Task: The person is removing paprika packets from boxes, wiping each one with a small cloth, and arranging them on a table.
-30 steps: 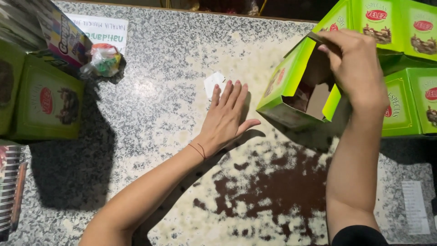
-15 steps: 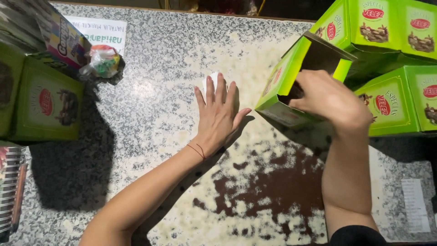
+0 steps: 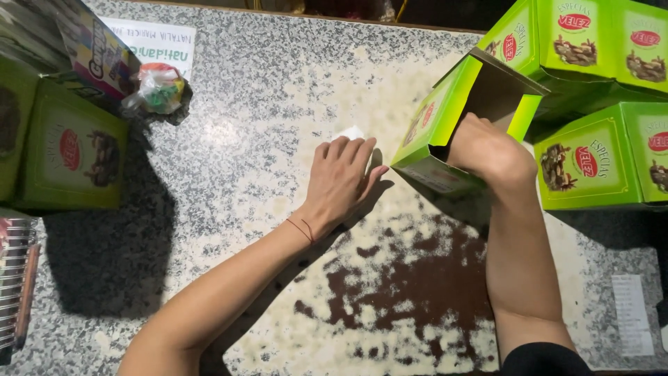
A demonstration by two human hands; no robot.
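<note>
Tilted on the speckled desk point(image 3: 229, 104), the open green carton point(image 3: 445, 132) shows a brown inside. Reaching in, the right hand point(image 3: 490, 150) hides its fingers, so its grip cannot be told, nor the contents. Flat, fingers together, the left hand point(image 3: 341, 177) covers a small white scrap point(image 3: 350, 132).

A: Looks like a shop counter or packing spot to me, with a speckled granite countertop point(image 3: 264, 83) and stacks of identical green boxes point(image 3: 591, 160) on the right.

B: Yeah, more green cartons point(image 3: 73, 153) on the left too, plus a paper slip point(image 3: 637, 313). Definitely stock.
</note>
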